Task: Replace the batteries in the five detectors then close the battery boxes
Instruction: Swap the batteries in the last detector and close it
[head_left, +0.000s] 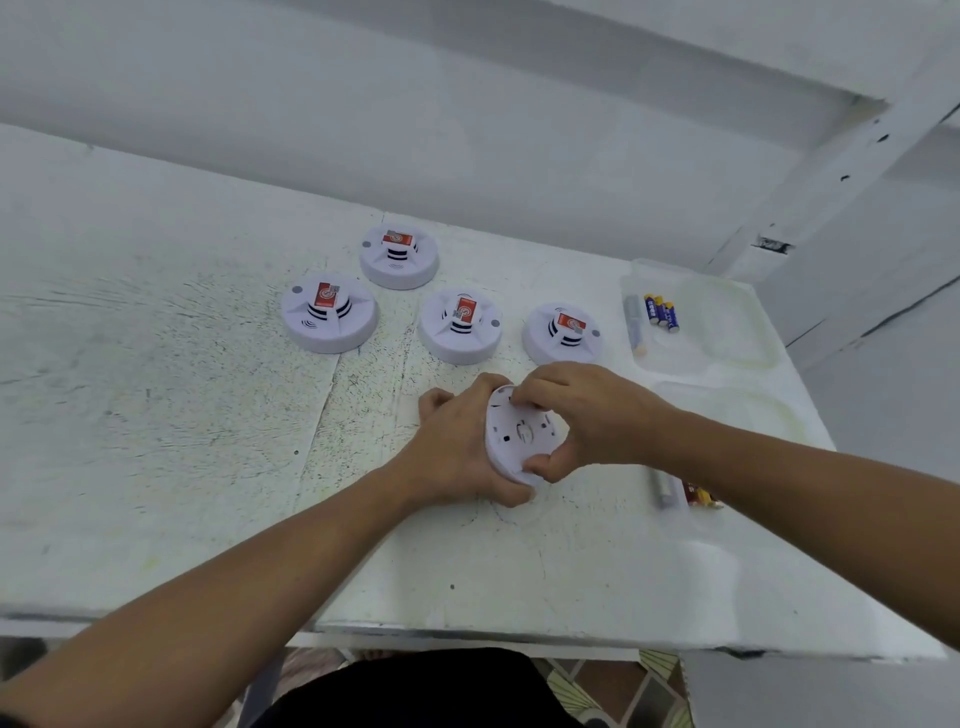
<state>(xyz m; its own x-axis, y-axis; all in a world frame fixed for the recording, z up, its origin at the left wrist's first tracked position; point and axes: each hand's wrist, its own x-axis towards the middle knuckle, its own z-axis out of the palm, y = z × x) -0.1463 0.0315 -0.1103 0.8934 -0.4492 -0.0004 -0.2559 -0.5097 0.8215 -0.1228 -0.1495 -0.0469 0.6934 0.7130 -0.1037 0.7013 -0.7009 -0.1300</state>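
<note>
I hold a white round detector (514, 434) tilted on its edge, its back side facing me. My left hand (457, 447) cups it from the left and below. My right hand (571, 410) grips its top and right rim, thumb at the lower edge. Several more detectors stand face up on the table: one at the far back (399, 257), one at the left (329, 313), one in the middle (460, 327), one at the right (563, 335). Each has a red label on top. Blue batteries (661, 310) lie in a clear tray (727, 332).
A second clear tray (727, 415) sits nearer, with a grey battery (664, 488) and red-yellow batteries (701, 496) beside my right forearm. The white table (156, 415) ends at a front edge near my body. A white wall rises behind.
</note>
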